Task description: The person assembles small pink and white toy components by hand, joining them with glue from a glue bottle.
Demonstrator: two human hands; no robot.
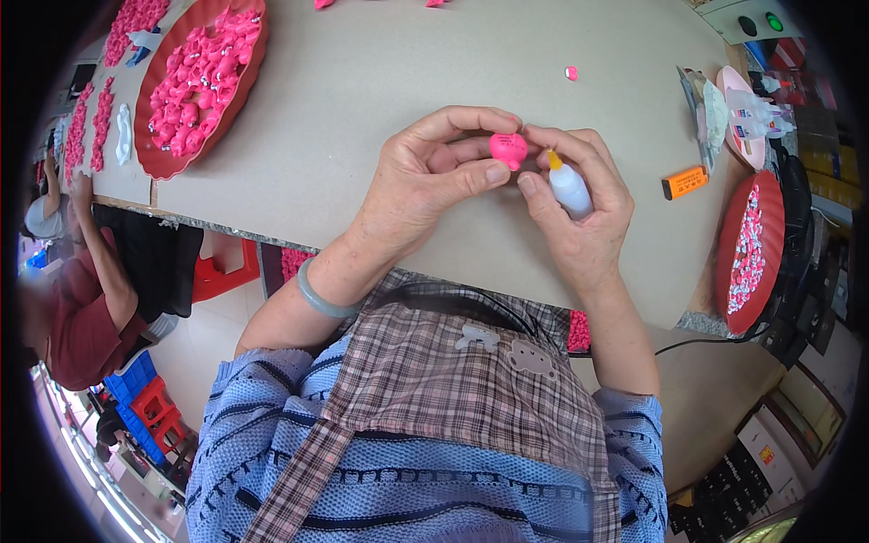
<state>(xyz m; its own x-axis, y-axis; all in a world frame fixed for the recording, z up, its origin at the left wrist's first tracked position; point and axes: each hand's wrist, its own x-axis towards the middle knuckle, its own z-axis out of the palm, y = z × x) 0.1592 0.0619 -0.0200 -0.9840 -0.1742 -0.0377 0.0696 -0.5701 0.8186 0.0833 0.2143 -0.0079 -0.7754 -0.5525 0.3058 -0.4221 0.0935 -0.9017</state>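
Note:
Between the thumb and fingers of my left hand (430, 167) is a small pink plastic figurine part (509, 148), round on top with a small knob below. My right hand (584, 204) is wrapped round a white squeeze glue bottle (570, 188) with a yellow nozzle, which points up toward the pink part. The nozzle tip sits just right of the part; I cannot tell if they touch. My right fingertips come close to the part too. Beyond the hands, a tiny pink-and-white piece (571, 73) lies alone on the table.
A red scalloped tray (148, 149) of pink parts stands at the left; another red tray (777, 213) holds small pink-and-white pieces at the right. Near it lie an orange lighter (685, 183) and a pink dish (727, 80) with bottles. A co-worker (95, 290) sits at the left.

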